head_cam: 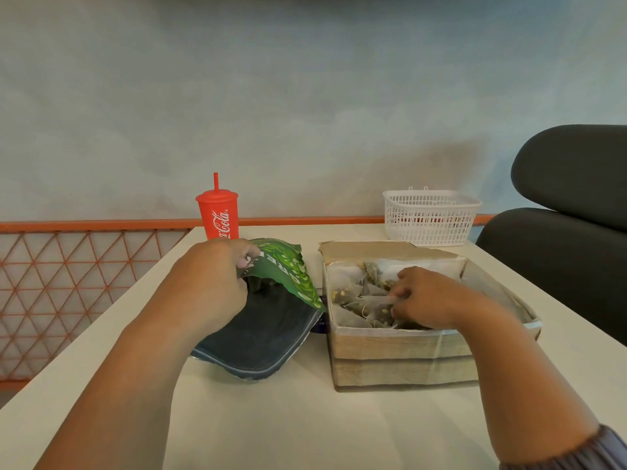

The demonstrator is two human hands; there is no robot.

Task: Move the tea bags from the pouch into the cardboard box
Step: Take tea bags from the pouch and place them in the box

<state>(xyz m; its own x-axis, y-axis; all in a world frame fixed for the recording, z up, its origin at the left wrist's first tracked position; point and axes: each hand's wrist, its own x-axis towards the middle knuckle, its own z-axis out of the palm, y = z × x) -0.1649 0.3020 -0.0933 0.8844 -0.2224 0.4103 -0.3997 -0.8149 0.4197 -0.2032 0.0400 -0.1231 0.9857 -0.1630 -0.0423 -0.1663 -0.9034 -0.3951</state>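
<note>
While the right hand (424, 296) reaches down into the cardboard box (400, 354), the tea bags (359, 293) lie heaped inside it, pale mesh pyramids with dark leaf showing through. The fingers of that hand are curled, their tips among the bags. Whether they pinch a bag or merely touch it cannot be told.

Just left of the box lies the pouch (264, 320), dark with a green printed top. The left hand (213, 279) pinches that green top edge between thumb and curled fingers, lifting the mouth open toward the box. Whether any bags remain in the pouch is hidden.

The step appears to be setting bags down in the box. It would go best with a low, gentle release so strings do not tangle, and with the pouch mouth held wide for the next reach.

Behind the box stands a white basket (429, 215). Further left of it, behind the pouch, is a red cup (219, 215) with a straw. All rest on a pale table (305, 418).
</note>
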